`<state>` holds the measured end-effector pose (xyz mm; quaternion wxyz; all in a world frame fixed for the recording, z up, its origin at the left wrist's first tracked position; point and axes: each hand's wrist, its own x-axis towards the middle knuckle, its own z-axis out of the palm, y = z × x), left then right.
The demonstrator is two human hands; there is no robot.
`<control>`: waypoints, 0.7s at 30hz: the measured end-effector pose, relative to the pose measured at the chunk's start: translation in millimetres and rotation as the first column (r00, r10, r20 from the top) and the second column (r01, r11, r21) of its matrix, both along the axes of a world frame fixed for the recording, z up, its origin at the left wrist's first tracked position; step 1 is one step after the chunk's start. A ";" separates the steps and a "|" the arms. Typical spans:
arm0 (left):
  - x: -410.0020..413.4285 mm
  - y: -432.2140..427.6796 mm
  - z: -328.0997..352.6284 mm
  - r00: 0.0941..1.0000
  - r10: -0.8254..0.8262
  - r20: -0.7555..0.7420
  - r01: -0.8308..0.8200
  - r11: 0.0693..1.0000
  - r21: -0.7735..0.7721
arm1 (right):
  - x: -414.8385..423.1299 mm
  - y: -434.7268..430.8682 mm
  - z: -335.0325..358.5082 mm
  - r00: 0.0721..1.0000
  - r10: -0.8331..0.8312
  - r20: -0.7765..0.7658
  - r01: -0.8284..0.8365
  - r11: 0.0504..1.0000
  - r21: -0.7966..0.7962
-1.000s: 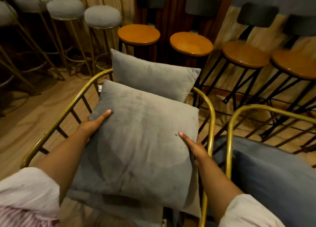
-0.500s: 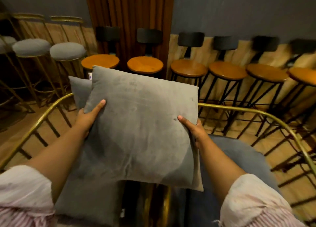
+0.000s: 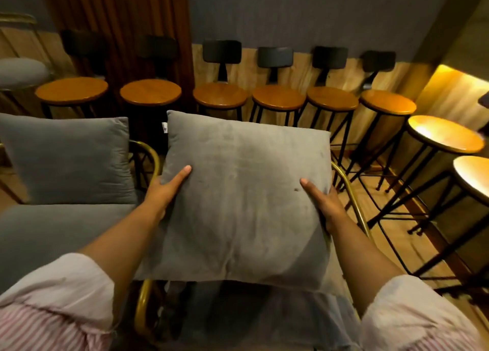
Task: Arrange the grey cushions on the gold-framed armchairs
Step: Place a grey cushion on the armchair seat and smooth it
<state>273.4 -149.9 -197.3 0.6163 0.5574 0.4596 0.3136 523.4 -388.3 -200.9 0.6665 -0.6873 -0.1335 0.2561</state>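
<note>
Between two outstretched arms, a grey cushion [image 3: 246, 199] is held up over the seat of a gold-framed armchair [image 3: 352, 192], tilted back toward the row of stools. The left hand [image 3: 164, 189] grips its left edge, thumb laid across the front face and the other fingers hidden behind the fabric. The right hand [image 3: 324, 205] clasps the right edge the same way, thumb on the front. Only the armchair's gold rail shows past the cushion, at the right side and below at the front; what lies on its seat is mostly hidden. Just left, a second armchair [image 3: 148, 152] holds a second grey cushion [image 3: 68, 160] standing upright against its back, above a grey seat pad [image 3: 53, 231]. Wooden-topped bar stools [image 3: 277, 96] line the wall behind.
</note>
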 end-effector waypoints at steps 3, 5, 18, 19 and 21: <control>27.9 -3.2 -8.2 0.999 -0.041 -0.024 0.041 0.999 -0.010 | 24.6 -6.7 -4.1 1.000 -0.029 -0.010 0.029 0.999 -0.018; 48.7 2.5 -14.3 0.997 -0.066 -0.028 0.065 0.998 -0.014 | 44.1 -5.6 -7.6 1.000 -0.017 -0.016 0.017 0.999 -0.031; 196.9 108.7 -66.7 0.993 -0.115 -0.033 0.112 0.991 -0.072 | 189.7 99.7 -39.5 0.998 -0.063 0.032 0.065 0.995 -0.078; 207.2 115.5 -71.2 0.993 -0.114 -0.032 0.111 0.991 -0.080 | 199.1 109.3 -45.5 0.997 -0.064 0.039 0.067 0.994 -0.084; 226.5 127.0 -81.7 0.995 -0.100 -0.030 0.096 0.989 -0.115 | 214.5 125.4 -57.8 0.997 -0.062 0.050 0.067 0.993 -0.094</control>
